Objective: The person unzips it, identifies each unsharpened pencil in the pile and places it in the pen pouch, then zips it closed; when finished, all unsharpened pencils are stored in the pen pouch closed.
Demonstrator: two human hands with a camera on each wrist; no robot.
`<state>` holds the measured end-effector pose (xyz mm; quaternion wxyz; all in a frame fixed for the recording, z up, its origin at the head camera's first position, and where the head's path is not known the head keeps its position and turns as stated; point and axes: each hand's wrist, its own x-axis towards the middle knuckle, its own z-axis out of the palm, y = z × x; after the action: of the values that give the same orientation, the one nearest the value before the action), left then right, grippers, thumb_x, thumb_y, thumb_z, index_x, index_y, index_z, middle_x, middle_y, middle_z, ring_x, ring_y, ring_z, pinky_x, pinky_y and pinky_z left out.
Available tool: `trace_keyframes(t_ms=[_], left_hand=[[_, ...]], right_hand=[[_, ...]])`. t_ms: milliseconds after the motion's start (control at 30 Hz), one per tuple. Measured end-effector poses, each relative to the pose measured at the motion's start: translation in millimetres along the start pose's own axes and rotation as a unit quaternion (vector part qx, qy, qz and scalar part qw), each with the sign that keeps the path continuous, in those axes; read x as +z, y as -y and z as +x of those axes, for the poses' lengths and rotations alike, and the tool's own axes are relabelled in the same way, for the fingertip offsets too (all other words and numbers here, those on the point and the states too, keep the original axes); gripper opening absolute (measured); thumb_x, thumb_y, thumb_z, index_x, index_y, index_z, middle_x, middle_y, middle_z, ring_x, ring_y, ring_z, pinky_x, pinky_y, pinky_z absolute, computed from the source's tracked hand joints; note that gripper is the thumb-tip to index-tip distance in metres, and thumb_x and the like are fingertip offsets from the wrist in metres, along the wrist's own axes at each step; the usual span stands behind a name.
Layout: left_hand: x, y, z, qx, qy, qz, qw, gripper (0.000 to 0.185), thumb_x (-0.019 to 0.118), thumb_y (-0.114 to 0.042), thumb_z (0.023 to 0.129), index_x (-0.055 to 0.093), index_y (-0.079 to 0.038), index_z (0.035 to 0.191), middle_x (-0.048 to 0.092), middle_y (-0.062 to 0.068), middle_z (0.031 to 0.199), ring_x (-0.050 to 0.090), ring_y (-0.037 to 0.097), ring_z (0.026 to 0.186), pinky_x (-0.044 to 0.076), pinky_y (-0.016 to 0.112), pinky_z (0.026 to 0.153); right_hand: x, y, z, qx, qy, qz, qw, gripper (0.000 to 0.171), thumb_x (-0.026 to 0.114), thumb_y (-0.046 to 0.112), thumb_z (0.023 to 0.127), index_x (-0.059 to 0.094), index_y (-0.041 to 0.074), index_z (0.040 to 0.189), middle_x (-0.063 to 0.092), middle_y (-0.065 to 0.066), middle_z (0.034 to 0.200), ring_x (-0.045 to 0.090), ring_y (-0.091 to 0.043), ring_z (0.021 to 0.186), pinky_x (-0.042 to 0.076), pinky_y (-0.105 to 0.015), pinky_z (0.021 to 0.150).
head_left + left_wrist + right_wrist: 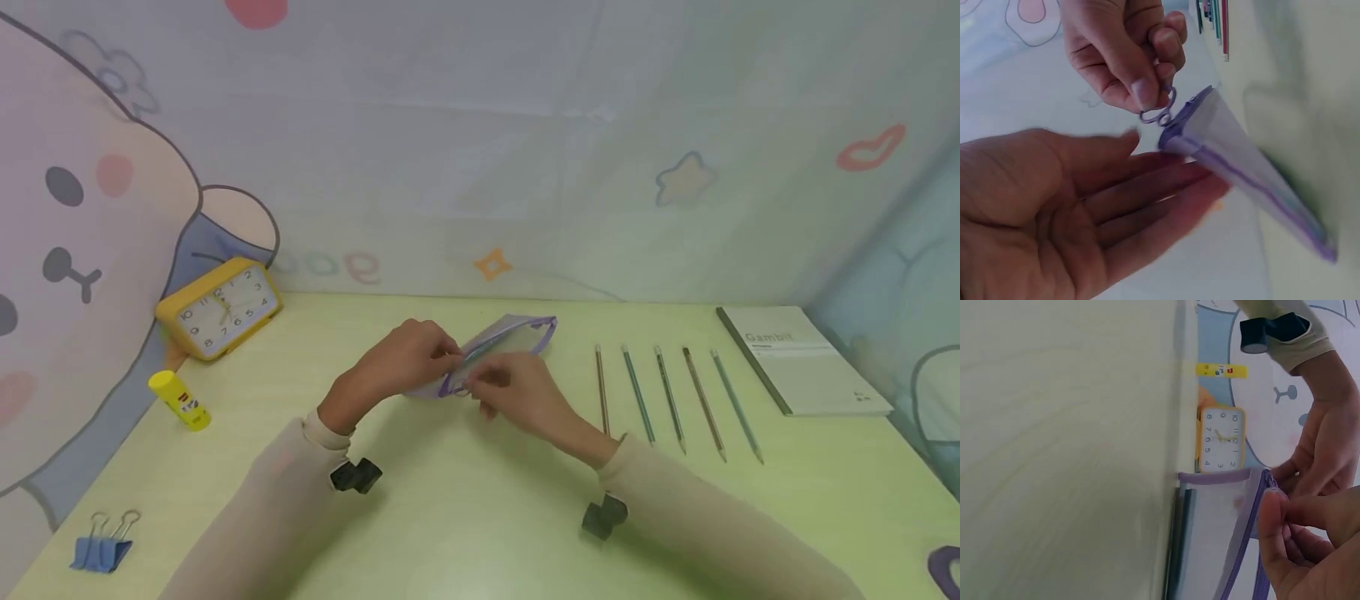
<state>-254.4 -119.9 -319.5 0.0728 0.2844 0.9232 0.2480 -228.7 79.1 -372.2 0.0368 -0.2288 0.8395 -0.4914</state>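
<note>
A see-through zipper pouch (495,343) with purple trim stands on the table between the hands, its zipper side up. My right hand (517,387) pinches the purple ring of the zipper pull (1163,115) at one end of the zipper. My left hand (1085,206) has its fingers stretched out against the pouch by that same end, the thumb raised apart from them. In the right wrist view a dark, long strip (1184,540) shows through the pouch wall; its kind is unclear.
Several pencils (667,400) lie in a row to the right, beside a notebook (810,360). On the left are a yellow alarm clock (225,308), a glue stick (180,400) and a blue binder clip (101,552). A purple object (943,569) is cut off at lower right.
</note>
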Motion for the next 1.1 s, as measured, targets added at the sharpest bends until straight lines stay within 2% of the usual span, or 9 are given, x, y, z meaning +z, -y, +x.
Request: trace_keyframes(t_ms=[100,167,233,367,567,700,800,967,1100], left_hand=[[-5.1,-1.6,-10.9,0.005,0.054,0.006,0.9985,0.011,0.071,-0.017,0.092,0.077,-0.008,0.089,0.068,-0.006,0.073,0.06,0.007,0.066,0.047,0.024,0.061],[-3.8,-2.0,-14.3,0.004,0.06,0.009,0.9982,0.012,0.078,-0.017,0.087,0.077,-0.007,0.093,0.076,-0.001,0.085,0.07,0.012,0.079,0.055,0.027,0.068],[0.5,-1.9,-14.7,0.011,0.039,0.018,0.999,0.019,0.083,-0.016,0.083,0.077,-0.006,0.098,0.079,0.004,0.094,0.074,0.016,0.086,0.058,0.029,0.073],[11.7,-2.3,-11.3,0.024,-0.035,0.053,0.9977,0.01,0.079,-0.01,0.086,0.079,-0.002,0.093,0.078,0.006,0.084,0.067,0.009,0.066,0.054,0.024,0.06],[17.8,-3.9,-11.4,0.048,-0.113,0.089,0.9885,0.007,0.074,-0.006,0.089,0.08,-0.003,0.091,0.078,0.007,0.082,0.066,0.008,0.064,0.056,0.024,0.062],[17.1,-2.0,-12.1,0.06,-0.131,0.089,0.9855,0.009,0.074,-0.004,0.088,0.081,-0.003,0.094,0.079,0.007,0.086,0.071,0.012,0.071,0.059,0.027,0.068],[14.1,2.3,-13.2,0.062,-0.136,0.075,0.986,0.011,0.072,-0.003,0.089,0.081,-0.003,0.097,0.08,0.009,0.091,0.075,0.018,0.079,0.061,0.031,0.073],[7.1,16.4,-14.5,0.048,-0.167,0.053,0.9833,0.013,0.073,-0.003,0.089,0.081,-0.003,0.1,0.08,0.011,0.095,0.078,0.022,0.084,0.063,0.035,0.076],[5.2,24.1,-11.6,0.055,-0.168,0.043,0.9833,0.015,0.073,-0.003,0.089,0.08,-0.002,0.102,0.079,0.013,0.097,0.078,0.023,0.084,0.063,0.036,0.075]], right_hand=[[-0.7,4.3,0.5,-0.028,-0.029,-0.034,0.999,0.012,0.068,0.013,0.096,0.078,0.007,0.098,0.075,-0.009,0.079,0.067,-0.011,0.059,0.056,-0.025,0.056],[-0.5,5.4,1.5,-0.039,-0.043,-0.04,0.998,0.012,0.068,0.013,0.096,0.078,0.007,0.099,0.076,-0.009,0.082,0.068,-0.014,0.06,0.056,-0.024,0.055],[-0.3,5.2,2.3,-0.045,-0.056,-0.042,0.997,0.012,0.068,0.013,0.096,0.077,0.006,0.098,0.076,-0.009,0.083,0.069,-0.018,0.062,0.056,-0.024,0.055],[-1.6,3.1,3.9,-0.051,-0.081,-0.054,0.994,0.012,0.066,0.012,0.097,0.076,0.005,0.098,0.072,-0.007,0.078,0.067,-0.017,0.059,0.055,-0.025,0.052],[-12.0,1.1,4.4,-0.031,-0.095,-0.08,0.992,0.014,0.064,0.013,0.098,0.074,0.004,0.096,0.07,-0.007,0.076,0.064,-0.016,0.055,0.052,-0.026,0.048],[-29.7,-9.4,-0.5,0.005,-0.101,-0.083,0.991,0.014,0.063,0.012,0.098,0.073,0.002,0.098,0.072,-0.011,0.08,0.067,-0.022,0.059,0.054,-0.026,0.047],[-54.9,-22.6,-7.3,0.035,-0.107,-0.097,0.989,0.017,0.062,0.013,0.099,0.072,-0.001,0.101,0.074,-0.017,0.085,0.069,-0.027,0.062,0.055,-0.027,0.048],[-105.5,-49.7,-20.0,0.081,-0.152,-0.161,0.972,0.022,0.059,0.013,0.1,0.072,-0.005,0.104,0.074,-0.025,0.087,0.071,-0.028,0.061,0.054,-0.026,0.049],[-125.6,-57.4,-32.9,0.099,-0.166,-0.187,0.963,0.024,0.058,0.014,0.1,0.072,-0.006,0.103,0.074,-0.023,0.085,0.07,-0.023,0.059,0.053,-0.026,0.052]])
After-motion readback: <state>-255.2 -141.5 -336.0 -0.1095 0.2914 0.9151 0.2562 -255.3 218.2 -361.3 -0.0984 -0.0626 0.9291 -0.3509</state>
